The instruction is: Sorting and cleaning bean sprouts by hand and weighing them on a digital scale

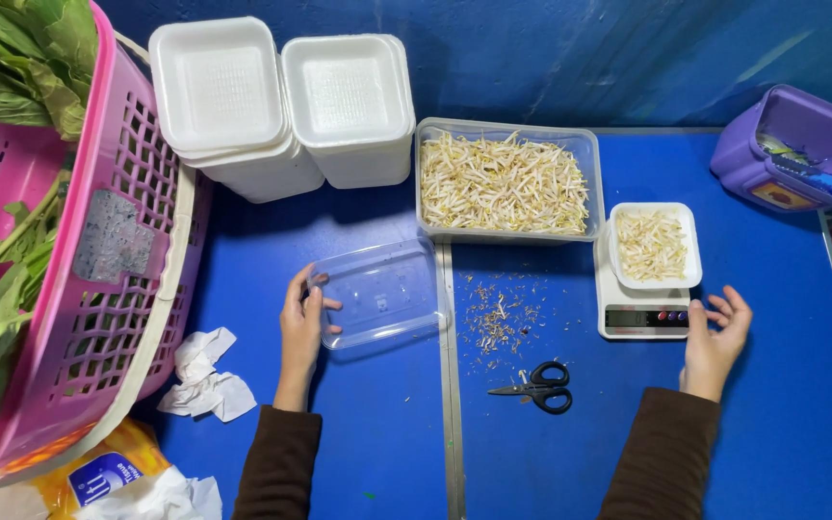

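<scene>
From here I see my left hand grasping the left edge of a clear plastic lid, thumb on top and fingers curled over the rim; the lid lies flat on the blue bench, just left of the seam that runs down the middle. My right hand sits at the right side of a small white scale, its grip released, fingers loosely spread and just beside the scale's corner; I cannot tell whether a fingertip touches it.

On the scale stands a white foam tray with a thin layer of bean sprouts in it. Just behind and to the left is a clear tub filled with more sprouts, touching the back edge of the lid's area. Between lid and scale, scraps of sprout trimmings are scattered on the bench, and black-handled scissors lie closed near them, between my two forearms.

Two stacks of empty foam trays stand side by side at the back left. A pink basket holding leafy greens takes up the left edge, with crumpled tissue below it. A purple box rests at the far right corner.
</scene>
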